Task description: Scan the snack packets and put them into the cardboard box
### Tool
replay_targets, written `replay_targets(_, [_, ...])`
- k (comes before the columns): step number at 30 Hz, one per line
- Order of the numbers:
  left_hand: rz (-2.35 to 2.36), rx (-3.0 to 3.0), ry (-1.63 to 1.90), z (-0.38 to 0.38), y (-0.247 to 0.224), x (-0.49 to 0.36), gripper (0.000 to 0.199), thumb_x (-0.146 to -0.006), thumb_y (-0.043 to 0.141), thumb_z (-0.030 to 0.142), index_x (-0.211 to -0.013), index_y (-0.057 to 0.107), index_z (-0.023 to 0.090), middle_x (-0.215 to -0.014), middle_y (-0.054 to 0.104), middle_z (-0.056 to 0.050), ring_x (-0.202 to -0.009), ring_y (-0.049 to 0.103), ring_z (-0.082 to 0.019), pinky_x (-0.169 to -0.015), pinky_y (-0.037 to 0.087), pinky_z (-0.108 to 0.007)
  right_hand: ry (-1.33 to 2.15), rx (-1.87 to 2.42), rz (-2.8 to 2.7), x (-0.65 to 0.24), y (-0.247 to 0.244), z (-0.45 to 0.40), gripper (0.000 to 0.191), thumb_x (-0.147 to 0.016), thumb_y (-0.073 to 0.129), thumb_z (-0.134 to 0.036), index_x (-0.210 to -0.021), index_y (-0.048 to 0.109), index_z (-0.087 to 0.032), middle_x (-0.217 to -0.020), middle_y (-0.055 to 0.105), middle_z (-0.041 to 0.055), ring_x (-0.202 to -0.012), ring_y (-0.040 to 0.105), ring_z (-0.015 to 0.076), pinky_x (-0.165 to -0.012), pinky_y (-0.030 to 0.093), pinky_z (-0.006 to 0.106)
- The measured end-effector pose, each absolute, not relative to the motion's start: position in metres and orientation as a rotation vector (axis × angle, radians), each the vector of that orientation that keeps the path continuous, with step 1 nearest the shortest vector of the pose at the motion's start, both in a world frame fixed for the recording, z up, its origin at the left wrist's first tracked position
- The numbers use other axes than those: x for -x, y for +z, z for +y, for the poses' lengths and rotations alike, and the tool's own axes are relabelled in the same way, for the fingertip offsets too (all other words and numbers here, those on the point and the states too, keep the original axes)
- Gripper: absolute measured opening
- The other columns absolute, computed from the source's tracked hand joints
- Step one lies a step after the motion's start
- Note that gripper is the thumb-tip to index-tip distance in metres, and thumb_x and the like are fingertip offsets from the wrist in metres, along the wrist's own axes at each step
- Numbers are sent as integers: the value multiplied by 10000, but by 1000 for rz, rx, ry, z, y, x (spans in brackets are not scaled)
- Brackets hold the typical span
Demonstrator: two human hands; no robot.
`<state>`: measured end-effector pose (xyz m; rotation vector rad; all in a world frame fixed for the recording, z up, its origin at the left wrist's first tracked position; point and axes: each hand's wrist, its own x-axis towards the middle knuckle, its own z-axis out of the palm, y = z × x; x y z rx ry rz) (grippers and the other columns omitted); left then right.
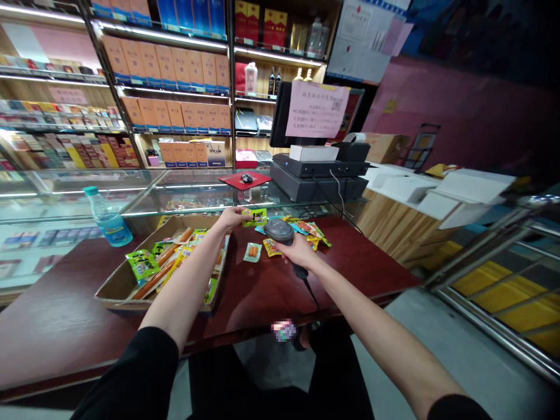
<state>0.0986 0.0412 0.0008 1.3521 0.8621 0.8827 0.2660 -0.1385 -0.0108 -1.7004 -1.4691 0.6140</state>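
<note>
Pinching a black-lettered green packet (258, 217), left hand (231, 217) flanks right hand's (301, 252) scanner (279, 231).

From afar I count two hands (231, 217), one scanner (279, 231), one held packet (256, 217), one snack box (116, 284), one mat (231, 179), one mouse (247, 178) and one teal-capped bottle (114, 226).

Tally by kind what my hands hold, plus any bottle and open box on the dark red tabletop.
Yellow-green plastic packet in left hand: 1
Dark grey handheld scanner in right hand: 1
Blue plastic bottle with teal cap: 1
Open shallow brown cardboard box: 1
Total: 4
</note>
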Motion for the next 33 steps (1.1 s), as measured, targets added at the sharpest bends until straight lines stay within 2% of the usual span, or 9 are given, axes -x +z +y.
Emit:
replay_targets(8, [1146, -1561, 1051, 42, 20, 24, 433, -397, 897, 343, -723, 699, 138, -542, 591, 24, -448, 469, -59, -435, 339, -180, 683, 1620, -1548, -242, -16, -124, 189, -794, 623, -352, -751, 583, -172, -504, 599, -10, -393, 571, 130, -423, 456, 227])
replay_targets(13, [1187, -1401, 1176, 21, 34, 101, 516, -400, 905, 386, -797, 705, 125, -647, 667, -39, -521, 556, -88, -498, 424, -202, 735, 1576, -1602, -217, -16, -114, 173, -785, 633, -338, -766, 600, -170, -482, 592, -17, -384, 569, 132, -420, 452, 225])
replay_targets(16, [1199, -1391, 1178, 10, 37, 112, 500, -412, 904, 387, -781, 700, 118, -613, 654, -36, -512, 552, -88, -492, 426, -205, 755, 1564, -1622, -212, -13, -113, 174, -777, 641, -337, -759, 600, -169, -488, 595, -17, -376, 565, 131, -415, 455, 228])
replay_targets(21, [1157, -1503, 1062, 12, 29, 71, 473, -454, 887, 416, -783, 710, 126, -615, 660, -32, -519, 563, -99, -497, 436, -213, 740, 1578, -1587, -230, -13, -116, 183, -787, 630, -347, -775, 600, -167, -506, 603, -13, -397, 582, 137, -412, 456, 226])
replay_targets(27, [1008, -1650, 852, 17, 7, -37, 428, -484, 866, 415, -780, 723, 142, -658, 679, -28, -559, 583, -110, -551, 468, -228, 699, 1651, -1470, -272, -19, -133, 194, -769, 661, -350, -764, 598, -166, -493, 589, -17, -390, 562, 123, -396, 446, 212])
replay_targets(33, [1007, -2014, 626, 10, -23, -136, 270, -628, 785, 356, -811, 746, 162, -737, 714, -44, -643, 626, -150, -597, 470, -237, 655, 1741, -1368, -306, -23, -157, 180, -772, 657, -336, -828, 623, -168, -500, 594, -16, -390, 560, 126, -395, 451, 218])
